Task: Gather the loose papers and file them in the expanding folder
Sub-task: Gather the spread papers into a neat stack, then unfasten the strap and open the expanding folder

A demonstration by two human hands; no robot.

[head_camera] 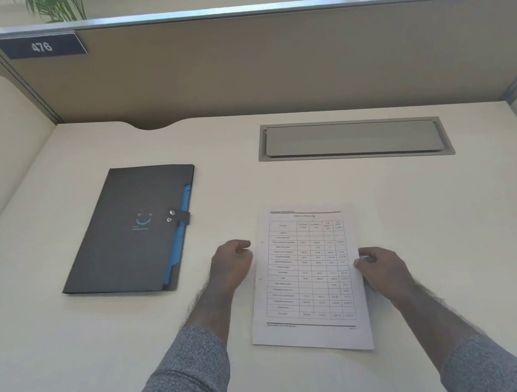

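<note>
Left hand: our left hand (231, 263) is at the left long edge of the white printed sheets of paper with a table of figures (308, 276). The back of the hand faces up and the fingers are curled in toward the paper edge. The forearm comes from the lower left, with the grey knitted sleeve (180, 390) pushed up above the wrist.
Left grip: it is loosely closed with the fingertips at the paper edge. We cannot tell if it really pinches the sheets or only presses against them.
Right hand: our right hand (382, 269) is at the right long edge of the same paper, near the middle of this edge. The forearm comes from the lower right.
Right grip: the thumb lies on top of the paper edge and the other fingers are curled beside or under it, so it seems to hold the edge. The underside is hidden from us.
Papers: they are between our two hands, on the cream-coloured counter (425, 219), a little tilted. We cannot count how many sheets there are.
Folder: the dark grey expanding folder with blue inner tabs and a small snap strap (129, 231) lies flat and closed on the counter, to the left and a little farther away than the papers, apart from them and from our left hand.
Other things: a grey rectangular cable hatch (354, 140) is set in the counter behind the papers. A beige partition wall (263, 68) with a dark number plate reading 476 (40, 46) stands at the back.
</note>
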